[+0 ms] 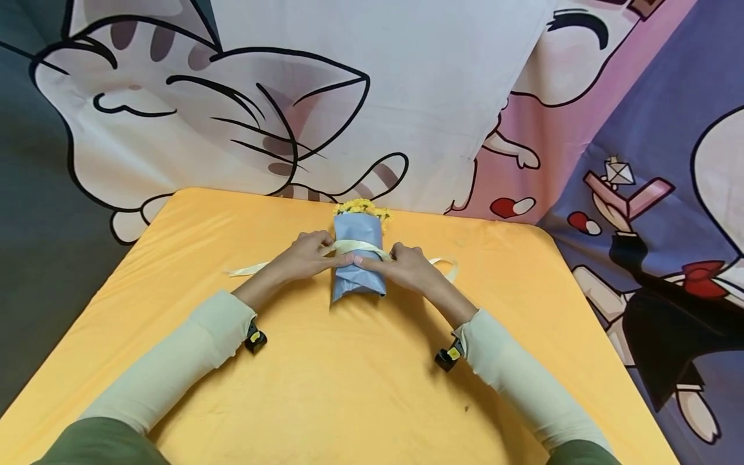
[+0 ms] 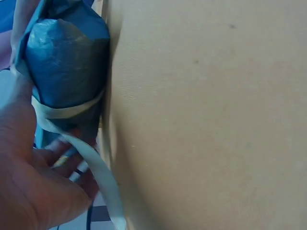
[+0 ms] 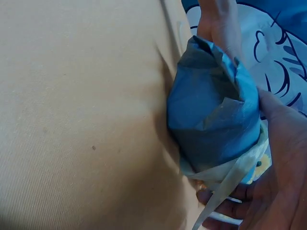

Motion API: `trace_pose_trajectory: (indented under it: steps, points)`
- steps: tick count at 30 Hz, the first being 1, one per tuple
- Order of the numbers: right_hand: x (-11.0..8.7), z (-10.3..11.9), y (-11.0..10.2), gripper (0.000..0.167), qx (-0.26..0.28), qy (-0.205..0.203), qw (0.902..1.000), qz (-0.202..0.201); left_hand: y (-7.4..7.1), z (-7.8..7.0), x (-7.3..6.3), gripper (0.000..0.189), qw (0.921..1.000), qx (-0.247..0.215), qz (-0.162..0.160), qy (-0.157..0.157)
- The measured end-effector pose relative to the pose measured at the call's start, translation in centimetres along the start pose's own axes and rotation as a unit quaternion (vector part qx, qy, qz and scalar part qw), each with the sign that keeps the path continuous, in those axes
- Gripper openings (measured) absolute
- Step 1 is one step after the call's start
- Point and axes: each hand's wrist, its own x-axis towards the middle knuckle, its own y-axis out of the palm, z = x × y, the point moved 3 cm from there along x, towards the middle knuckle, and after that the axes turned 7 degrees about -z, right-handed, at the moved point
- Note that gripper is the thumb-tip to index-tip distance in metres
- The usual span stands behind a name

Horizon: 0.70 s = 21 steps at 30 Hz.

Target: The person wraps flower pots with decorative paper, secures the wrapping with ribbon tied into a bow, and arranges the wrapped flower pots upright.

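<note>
A small bouquet of yellow flowers in blue wrapping paper lies on the table, blooms at the far end. Around its middle runs a pale cream ribbon. My left hand grips the bouquet from the left and my right hand from the right, both thumbs laid on the front of the paper. In the left wrist view, the ribbon trails down past the left fingers. The right wrist view has the other ribbon end crossing in front of the right fingers.
A yellow cloth covers the table. Loose ribbon tails lie out to the left and right of the hands. Behind the table hangs a white curtain with a cartoon cat; a pink and purple printed one is at the right.
</note>
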Motion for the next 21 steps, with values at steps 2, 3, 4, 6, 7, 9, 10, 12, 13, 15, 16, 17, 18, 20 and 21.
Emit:
trace_pose_trajectory:
  steps: [2,3,4,6,7,9,10,12,13,15,16,17,18,20,21]
  points:
    - [0.1,-0.2,0.0,0.105,-0.006,-0.011,0.9999,0.002,0.2,0.2,0.2,0.062,0.9993,-0.032,0.015,0.011]
    - [0.1,-0.2,0.1,0.1,-0.005,-0.015,0.9999,0.003,0.3,0.2,0.3,0.059,0.9986,-0.045,0.023,0.013]
    - [0.2,-0.3,0.1,0.096,-0.003,-0.021,0.9998,0.004,0.3,0.3,0.3,0.057,0.9978,-0.056,0.03,0.015]
    - [0.3,-0.5,0.1,0.091,0.001,-0.034,0.9994,0.002,0.4,0.3,0.4,0.053,0.9966,-0.068,0.043,0.018]
    - [0.3,-0.6,0.1,0.089,0.004,-0.041,0.9992,0.002,0.3,0.4,0.4,0.051,0.9959,-0.072,0.051,0.02]
    - [0.5,-0.8,0.1,0.086,0.017,-0.056,0.9983,0.002,0.3,0.5,0.4,0.05,0.9948,-0.075,0.064,0.024]
    - [0.5,-0.9,0.1,0.085,0.025,-0.062,0.9978,0.003,0.3,0.5,0.3,0.049,0.9944,-0.076,0.069,0.025]
    - [0.7,-1.2,0.0,0.081,0.044,-0.069,0.9967,0.005,0.1,0.6,0.3,0.047,0.9938,-0.08,0.073,0.027]
    - [0.7,-1.4,-0.1,0.078,0.057,-0.07,0.9959,0.005,0.1,0.6,0.3,0.046,0.9937,-0.08,0.073,0.028]
    - [0.8,-1.9,-0.2,0.072,0.087,-0.071,0.9936,0.01,-0.1,0.8,0.2,0.044,0.9941,-0.079,0.07,0.027]
    - [0.9,-2.2,-0.3,0.07,0.102,-0.071,0.9921,0.014,-0.1,0.9,0.2,0.044,0.9945,-0.076,0.067,0.025]
    - [0.9,-2.4,-0.4,0.068,0.114,-0.071,0.9908,0.018,-0.2,0.9,0.2,0.044,0.9949,-0.074,0.066,0.023]
    - [0.9,-2.7,-0.5,0.068,0.126,-0.071,0.9892,0.022,-0.2,1.0,0.1,0.044,0.9952,-0.07,0.065,0.021]
    - [1.0,-3.1,-0.6,0.07,0.146,-0.075,0.9859,0.032,-0.3,1.0,0.1,0.046,0.9958,-0.062,0.066,0.017]
    - [1.0,-3.2,-0.6,0.072,0.152,-0.076,0.9848,0.036,-0.3,1.1,0.1,0.048,0.9961,-0.056,0.067,0.015]
